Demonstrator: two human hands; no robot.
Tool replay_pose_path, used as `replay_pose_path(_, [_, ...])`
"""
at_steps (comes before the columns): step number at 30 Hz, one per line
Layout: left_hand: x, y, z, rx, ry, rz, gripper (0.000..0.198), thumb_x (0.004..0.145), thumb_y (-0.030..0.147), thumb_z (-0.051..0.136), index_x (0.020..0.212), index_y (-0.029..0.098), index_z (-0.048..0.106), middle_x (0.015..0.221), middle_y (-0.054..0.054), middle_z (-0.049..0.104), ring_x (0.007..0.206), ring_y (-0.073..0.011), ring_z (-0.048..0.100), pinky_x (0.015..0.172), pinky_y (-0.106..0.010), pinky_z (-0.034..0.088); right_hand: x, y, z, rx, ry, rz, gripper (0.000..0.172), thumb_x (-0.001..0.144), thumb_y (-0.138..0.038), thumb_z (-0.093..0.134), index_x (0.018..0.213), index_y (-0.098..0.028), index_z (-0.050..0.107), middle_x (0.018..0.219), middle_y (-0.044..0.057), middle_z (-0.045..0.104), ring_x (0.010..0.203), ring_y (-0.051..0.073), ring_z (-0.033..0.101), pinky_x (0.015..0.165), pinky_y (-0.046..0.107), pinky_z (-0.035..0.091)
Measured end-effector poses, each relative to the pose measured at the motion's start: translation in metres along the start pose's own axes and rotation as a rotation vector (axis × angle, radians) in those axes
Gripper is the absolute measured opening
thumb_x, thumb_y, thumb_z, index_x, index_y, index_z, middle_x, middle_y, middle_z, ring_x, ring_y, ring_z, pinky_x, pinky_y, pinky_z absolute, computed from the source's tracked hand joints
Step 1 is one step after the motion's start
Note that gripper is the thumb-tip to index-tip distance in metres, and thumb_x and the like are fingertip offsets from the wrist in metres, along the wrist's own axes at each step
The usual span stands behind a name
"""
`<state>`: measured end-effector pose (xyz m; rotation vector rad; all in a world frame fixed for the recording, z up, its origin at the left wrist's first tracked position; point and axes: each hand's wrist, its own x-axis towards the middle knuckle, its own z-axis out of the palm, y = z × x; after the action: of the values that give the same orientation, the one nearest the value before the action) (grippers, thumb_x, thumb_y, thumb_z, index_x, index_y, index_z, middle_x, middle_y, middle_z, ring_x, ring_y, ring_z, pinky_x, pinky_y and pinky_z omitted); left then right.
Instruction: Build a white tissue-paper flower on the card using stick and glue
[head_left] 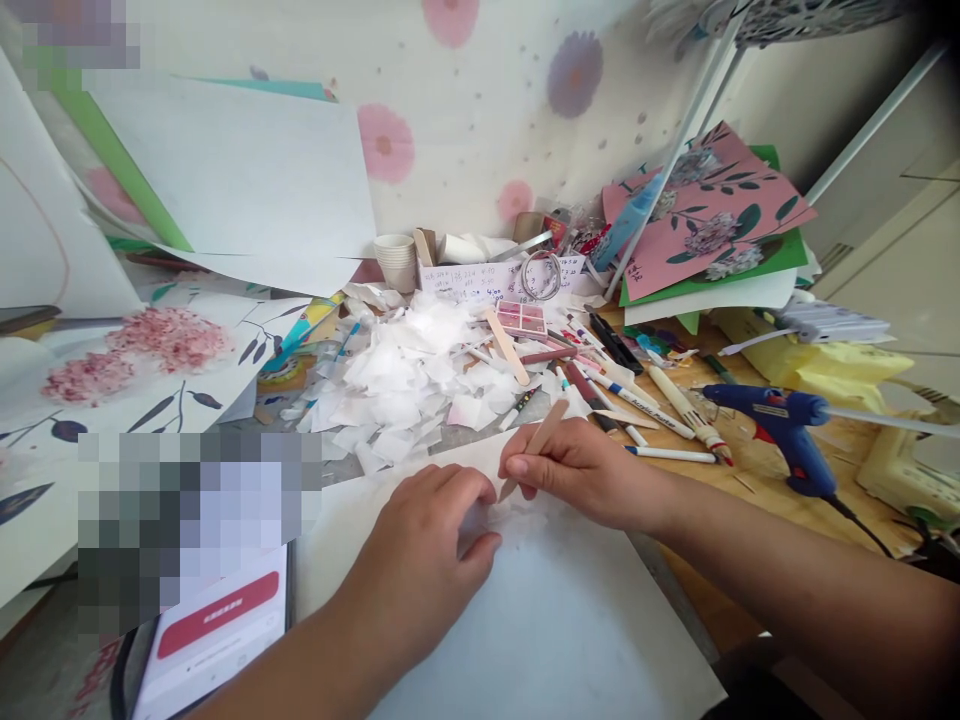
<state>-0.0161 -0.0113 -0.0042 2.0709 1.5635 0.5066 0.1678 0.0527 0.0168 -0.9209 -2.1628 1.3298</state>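
Observation:
My right hand point(577, 470) is closed around a flat wooden craft stick point(546, 428), held slanting like a pen with its lower tip down at the white sheet point(540, 630). Close by on the left, my left hand point(439, 550) is curved over the same sheet, thumb and forefinger apart, with nothing visible between them. Its forefinger tip is near the stick's lower end. Under my right hand lie a few thin whitish scraps point(517, 518), hard to make out. Beyond both hands spreads a heap of torn white tissue pieces point(405, 360).
A phone point(225, 620) lies at left beside flower artwork point(172, 345). To the right are scattered markers point(660, 412), a blue glue gun point(795, 430) with its cord, and a yellow packet point(817, 355). Paper cups point(395, 262) and pink artwork point(720, 220) stand at the back.

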Motion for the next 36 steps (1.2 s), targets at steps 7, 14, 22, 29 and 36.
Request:
replay_pose_path(7, [0.001, 0.000, 0.001, -0.001, 0.000, 0.010, 0.015, 0.072, 0.015, 0.053, 0.084, 0.024, 0.053, 0.087, 0.001, 0.058, 0.084, -0.0202, 0.054, 0.074, -0.034, 0.042, 0.005, 0.000, -0.002, -0.020, 0.053, 0.006, 0.026, 0.090, -0.030, 0.046, 0.074, -0.014, 0.060, 0.070, 0.001, 0.056, 0.062, 0.010, 0.052, 0.058, 0.021, 0.040])
replay_pose_path(14, [0.001, 0.000, 0.000, -0.036, 0.001, 0.012, 0.020, 0.073, 0.014, 0.055, 0.089, 0.024, 0.054, 0.094, 0.001, 0.057, 0.090, -0.0200, 0.052, 0.078, -0.035, 0.042, 0.009, 0.001, 0.005, -0.216, -0.061, 0.075, 0.027, 0.091, -0.027, 0.046, 0.076, -0.016, 0.066, 0.075, 0.002, 0.062, 0.066, 0.012, 0.053, 0.061, 0.023, 0.040])
replay_pose_path(22, [-0.002, -0.003, 0.000, -0.011, -0.041, 0.192, 0.038, 0.077, 0.012, 0.049, 0.106, 0.037, 0.057, 0.113, 0.001, 0.047, 0.102, -0.0190, 0.047, 0.089, -0.038, 0.041, -0.012, -0.004, -0.015, 0.038, 0.150, -0.159, 0.032, 0.092, -0.028, 0.047, 0.070, -0.014, 0.065, 0.073, 0.003, 0.060, 0.066, 0.010, 0.056, 0.061, 0.021, 0.043])
replay_pose_path(29, [-0.005, 0.002, -0.004, 0.032, -0.066, 0.189, 0.026, 0.076, 0.013, 0.049, 0.095, 0.027, 0.061, 0.107, -0.002, 0.050, 0.098, -0.0211, 0.047, 0.086, -0.039, 0.042, -0.053, 0.006, -0.006, -0.272, 0.113, -0.279, 0.019, 0.089, -0.016, 0.051, 0.103, -0.018, 0.064, 0.088, 0.004, 0.066, 0.083, 0.014, 0.058, 0.074, 0.026, 0.045])
replay_pose_path(36, [-0.001, 0.004, -0.004, 0.076, -0.035, 0.174, 0.015, 0.077, 0.011, 0.047, 0.082, 0.021, 0.057, 0.096, -0.002, 0.054, 0.091, -0.0198, 0.048, 0.081, -0.038, 0.042, -0.069, 0.016, 0.010, -0.464, 0.030, -0.350, 0.026, 0.088, -0.015, 0.050, 0.113, -0.018, 0.058, 0.100, 0.008, 0.060, 0.086, 0.017, 0.053, 0.074, 0.030, 0.044])
